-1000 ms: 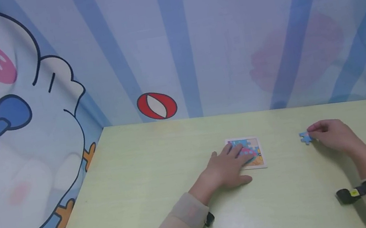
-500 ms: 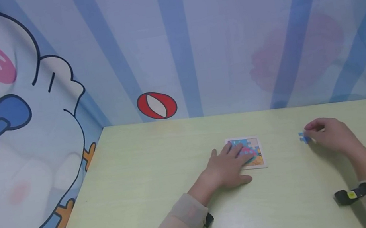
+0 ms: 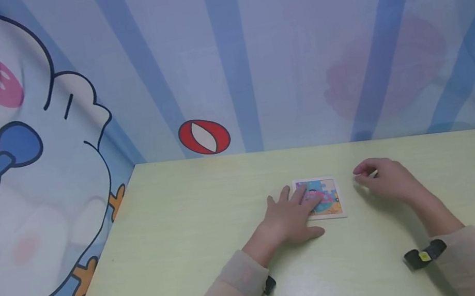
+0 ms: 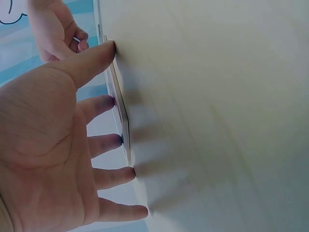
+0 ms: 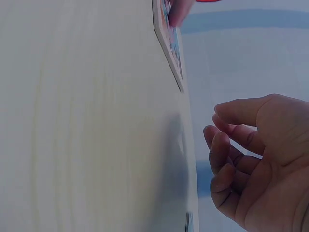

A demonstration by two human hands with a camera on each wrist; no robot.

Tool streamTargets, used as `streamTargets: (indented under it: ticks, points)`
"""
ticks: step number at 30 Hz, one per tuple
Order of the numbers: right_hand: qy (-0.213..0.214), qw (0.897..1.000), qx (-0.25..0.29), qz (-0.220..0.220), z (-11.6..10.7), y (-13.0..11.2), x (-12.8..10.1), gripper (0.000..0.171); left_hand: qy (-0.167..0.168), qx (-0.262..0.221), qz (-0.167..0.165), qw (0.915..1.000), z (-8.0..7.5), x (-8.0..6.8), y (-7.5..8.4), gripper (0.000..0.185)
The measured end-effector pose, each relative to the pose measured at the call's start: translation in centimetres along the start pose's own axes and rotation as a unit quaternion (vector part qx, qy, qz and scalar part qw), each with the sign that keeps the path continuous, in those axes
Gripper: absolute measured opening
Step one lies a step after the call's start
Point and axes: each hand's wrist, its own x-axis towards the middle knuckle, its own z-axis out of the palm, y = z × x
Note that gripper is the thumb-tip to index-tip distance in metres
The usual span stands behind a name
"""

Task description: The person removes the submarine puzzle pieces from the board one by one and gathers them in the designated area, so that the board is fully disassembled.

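A small square jigsaw puzzle point(image 3: 334, 209) in a pale frame lies on the table. My left hand point(image 3: 289, 220), fingers spread, rests partly over its left side. In the left wrist view, the fingertips point(image 4: 110, 101) touch at the board's edge. To the right of the puzzle, apart from it, my right hand point(image 3: 386, 180) hovers with thumb and forefinger drawn together. A thin pale sliver shows at those tips, too small to identify. In the right wrist view, a small bluish puzzle piece point(image 5: 189, 222) seems to lie on the table, hidden in the head view.
The pale yellow table point(image 3: 192, 218) runs back to a blue striped cloth backdrop point(image 3: 277, 47). A printed cartoon duck point(image 3: 43, 227) fills the left side of the cloth. Black bands sit at both cuffs, including the right wristband point(image 3: 424, 256).
My right hand has moved left, closer to the puzzle. The blue piece seen at its fingertips earlier no longer shows in the head view. My left hand has shifted slightly left.
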Motion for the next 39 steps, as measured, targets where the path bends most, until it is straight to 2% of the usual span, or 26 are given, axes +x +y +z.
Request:
streamTargets:
  ticks: [9,17,25,39]
  points:
    - [-0.03,0.999,0.005,-0.018,2.8,-1.7,1.5,0.03,-0.007,0.005,0.001,1.0,-0.1,0.1,-0.1,0.081]
    - [-0.043,0.999,-0.001,-0.026,4.4,-3.1,2.3,0.03,-0.007,0.012,0.004,0.9999,0.0,0.1,-0.3,0.081]
    - [-0.045,0.999,-0.018,-0.006,4.8,-4.0,2.7,0.026,-0.01,0.02,0.002,0.9997,0.0,0.1,-0.2,0.081]
    - [-0.047,0.999,-0.025,0.003,5.1,-3.7,3.0,0.024,-0.011,0.019,0.0,0.9998,-0.1,0.1,-0.1,0.082]
